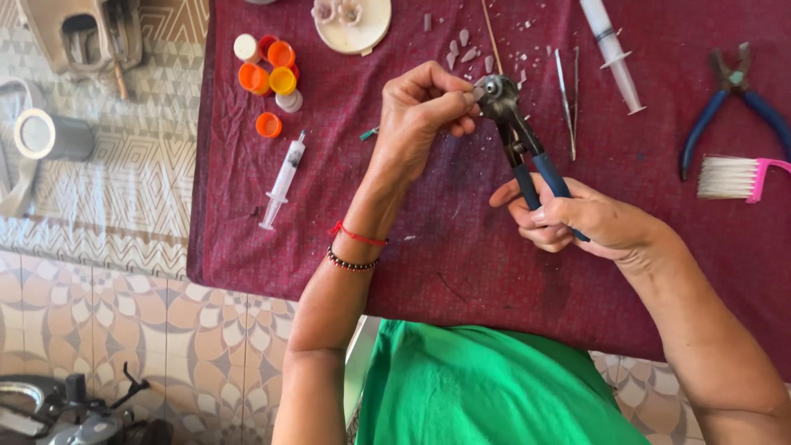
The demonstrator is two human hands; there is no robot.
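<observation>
My right hand (577,218) grips the blue handles of a pair of wheeled nippers (515,136), whose grey metal head points up and away over the maroon cloth (461,247). My left hand (424,111) pinches a small pale chip (479,83) right at the jaws of the nippers. The chip is mostly hidden by my fingertips. A red thread and a bead bracelet circle my left wrist.
Several pale chips (463,45) lie at the top of the cloth beside a round cream plate (354,25). Small paint pots (268,74), two syringes (283,181) (611,51), tweezers (567,95), blue pliers (729,99) and a pink brush (737,177) lie around. Tiled floor lies left.
</observation>
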